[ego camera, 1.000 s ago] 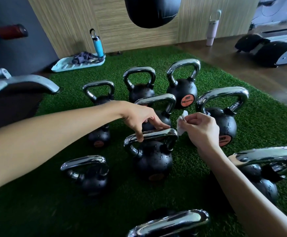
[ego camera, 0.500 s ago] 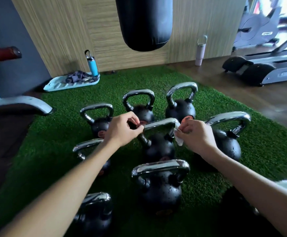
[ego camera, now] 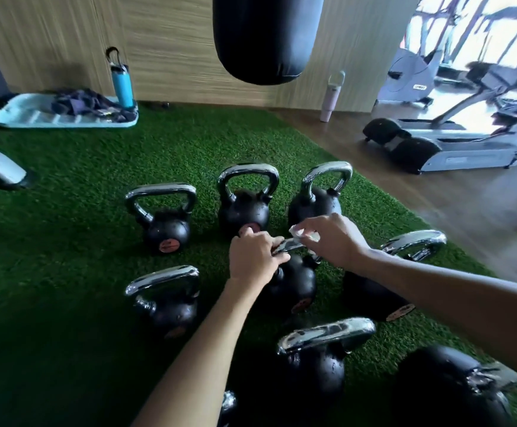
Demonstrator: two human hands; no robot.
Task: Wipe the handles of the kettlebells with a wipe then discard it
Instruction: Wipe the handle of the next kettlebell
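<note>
In the middle of the cluster on the green turf (ego camera: 97, 241), one kettlebell (ego camera: 294, 282) stands upright with its chrome handle (ego camera: 288, 245) on top. The bar's long axis runs left to right across the view, and its right end sits slightly higher in the frame. The left hand (ego camera: 255, 257) is curled round the bar's left end, while the right hand (ego camera: 334, 241) pinches a crumpled white wipe (ego camera: 300, 234) against the right part (how far the wipe wraps under the bar is hidden).
</note>
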